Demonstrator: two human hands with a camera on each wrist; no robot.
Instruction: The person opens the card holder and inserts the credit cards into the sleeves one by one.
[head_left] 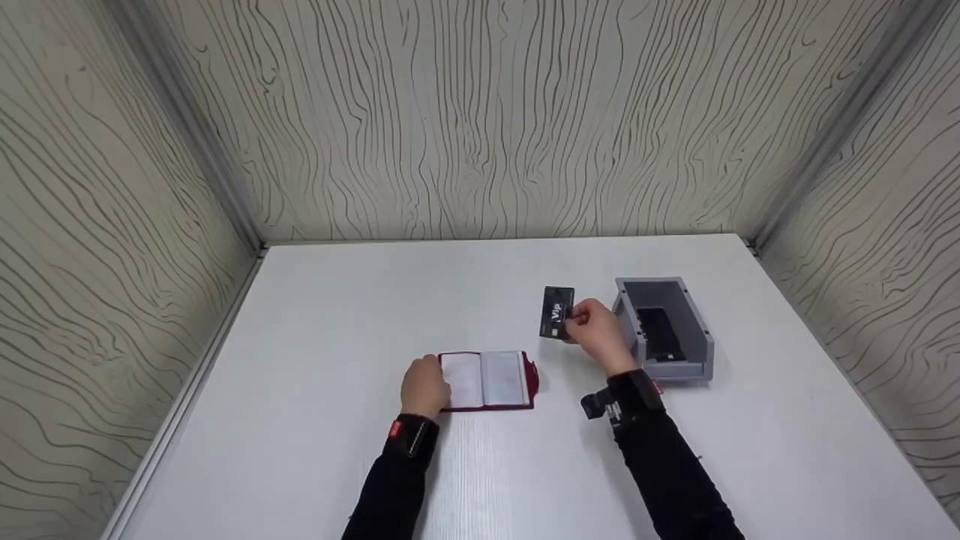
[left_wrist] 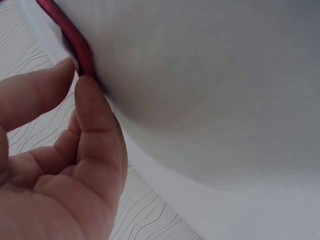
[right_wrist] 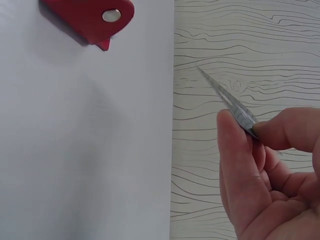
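Observation:
A red card holder (head_left: 486, 409) lies spread on the white table, its pale sleeves facing up and its snap strap (right_wrist: 102, 17) to the right. At its left edge my left hand (head_left: 425, 386) pinches the cover; the left wrist view shows thumb and forefinger on the red edge (left_wrist: 75, 42). Between right thumb and fingers I hold a black card (head_left: 553, 311) marked "Vip", raised above the table. In the right wrist view the card (right_wrist: 230, 102) appears nearly edge-on. My right hand (head_left: 596, 330) is beside the grey bin, to the right of the holder.
The grey open bin (head_left: 694, 322) stands at the right of the table, with black cards (head_left: 660, 334) inside. Patterned panels (head_left: 480, 120) wall the white table (head_left: 337, 315) at the back and both sides.

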